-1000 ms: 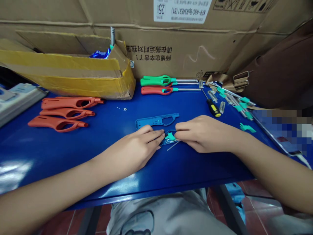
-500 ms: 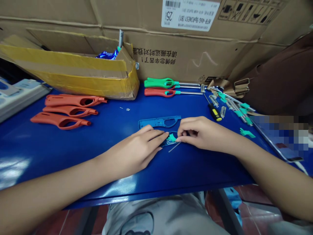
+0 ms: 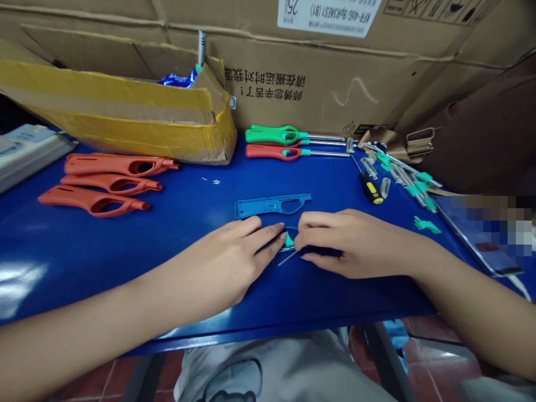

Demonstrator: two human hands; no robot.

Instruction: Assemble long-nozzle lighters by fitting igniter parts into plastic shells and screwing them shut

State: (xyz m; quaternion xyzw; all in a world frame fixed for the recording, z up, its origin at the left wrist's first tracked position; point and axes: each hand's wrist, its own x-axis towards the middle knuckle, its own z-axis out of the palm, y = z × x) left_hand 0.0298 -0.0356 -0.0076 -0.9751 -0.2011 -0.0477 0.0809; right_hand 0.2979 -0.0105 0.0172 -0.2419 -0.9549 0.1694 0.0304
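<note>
Beneath my hands lies a blue lighter casing half [image 3: 290,229], largely covered by fingers. A teal trigger [image 3: 289,240] shows inside it. My left hand [image 3: 234,251] is closed over the casing's left part, fingertips pressed against the trigger. My right hand [image 3: 347,243] has curled fingers at the casing's right part, its thumb lower and a little apart; its fingertips are partly hidden. A thin translucent tube [image 3: 287,258] sticks out below the casing, near the right fingertips. Just behind lies the other blue casing half [image 3: 272,206], inner side up.
Red lighter casings [image 3: 109,184] lie at left before a taped cardboard box [image 3: 146,125]. Finished-looking lighters [image 3: 274,151] lie at the back. To the right are a screwdriver [image 3: 371,188], metal tubes with teal parts [image 3: 406,178], a loose teal trigger [image 3: 427,225] and a phone [image 3: 481,240].
My right hand has shifted slightly left and down, its fingers now covering more of the casing. The left fingertips have moved onto the trigger. The camera view has tilted slightly.
</note>
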